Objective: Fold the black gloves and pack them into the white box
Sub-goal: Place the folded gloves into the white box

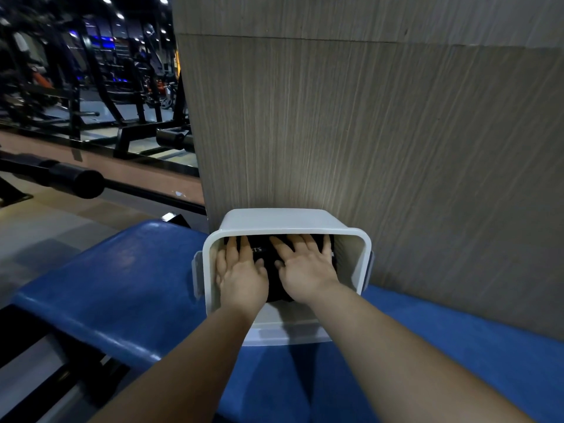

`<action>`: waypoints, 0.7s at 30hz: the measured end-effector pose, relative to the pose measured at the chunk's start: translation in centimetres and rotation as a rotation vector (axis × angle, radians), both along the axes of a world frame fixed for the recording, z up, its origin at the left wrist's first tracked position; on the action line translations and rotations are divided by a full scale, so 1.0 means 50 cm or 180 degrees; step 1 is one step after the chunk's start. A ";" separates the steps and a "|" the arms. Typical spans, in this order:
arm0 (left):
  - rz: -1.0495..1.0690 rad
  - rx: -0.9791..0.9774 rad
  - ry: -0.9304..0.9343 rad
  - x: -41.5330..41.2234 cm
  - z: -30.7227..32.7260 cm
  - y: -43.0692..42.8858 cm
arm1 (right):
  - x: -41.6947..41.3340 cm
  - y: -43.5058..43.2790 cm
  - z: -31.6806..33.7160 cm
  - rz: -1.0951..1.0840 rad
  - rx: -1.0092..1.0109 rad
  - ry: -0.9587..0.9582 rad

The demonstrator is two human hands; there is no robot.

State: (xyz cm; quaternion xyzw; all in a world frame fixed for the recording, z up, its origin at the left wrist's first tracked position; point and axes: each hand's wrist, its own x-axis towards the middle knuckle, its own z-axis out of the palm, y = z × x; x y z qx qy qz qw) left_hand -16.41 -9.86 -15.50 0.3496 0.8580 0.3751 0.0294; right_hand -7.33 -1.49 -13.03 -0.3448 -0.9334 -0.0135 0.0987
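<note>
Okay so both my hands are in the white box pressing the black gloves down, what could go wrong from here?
The white box sits near the blue bench's left edge, so hard pressing might nudge it off. The black gloves may spring back up once the left hand and right hand lift, since only flat palms are on them. No lid shows in view, so nothing is seen that would hold them down.

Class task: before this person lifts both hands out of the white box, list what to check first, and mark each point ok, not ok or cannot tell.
1. Black gloves inside the white box: ok.
2. Left hand flat on the gloves: ok.
3. Right hand flat on the gloves: ok.
4. Gloves neatly folded: cannot tell, hands cover them.
5. Box resting on the blue bench: ok.
6. Lid within reach: cannot tell, none visible.
</note>
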 end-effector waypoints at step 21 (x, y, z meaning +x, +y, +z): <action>-0.0127 0.0423 0.0174 0.026 0.013 -0.028 | 0.022 -0.024 0.020 -0.0021 0.0141 0.0245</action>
